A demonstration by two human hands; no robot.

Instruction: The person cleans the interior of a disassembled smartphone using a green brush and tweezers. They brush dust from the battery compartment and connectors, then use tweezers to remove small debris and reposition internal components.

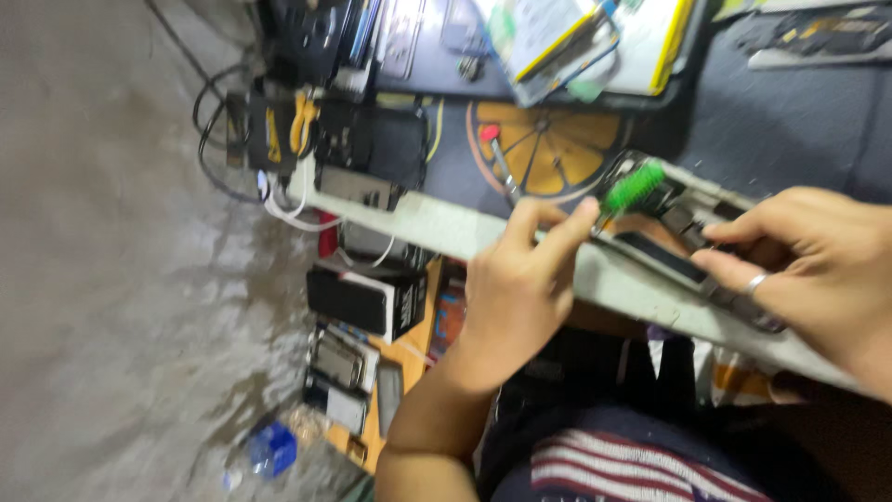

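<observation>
Now, green screwdriver (632, 189) in left grip (520, 279), over phone (683, 260)

From my feed I see a round orange mat (548, 149) on the dark surface (790, 121), with a red-handled screwdriver (497, 158) lying across its edge. Yellow-handled pliers (302, 121) sit among black cables (209, 112) further along. Below the ledge, a shelf (409, 353) holds stacked phones (339, 363) and a black box (367, 297). A blue bottle cap (272, 449) lies on the grey floor (111, 279).
</observation>
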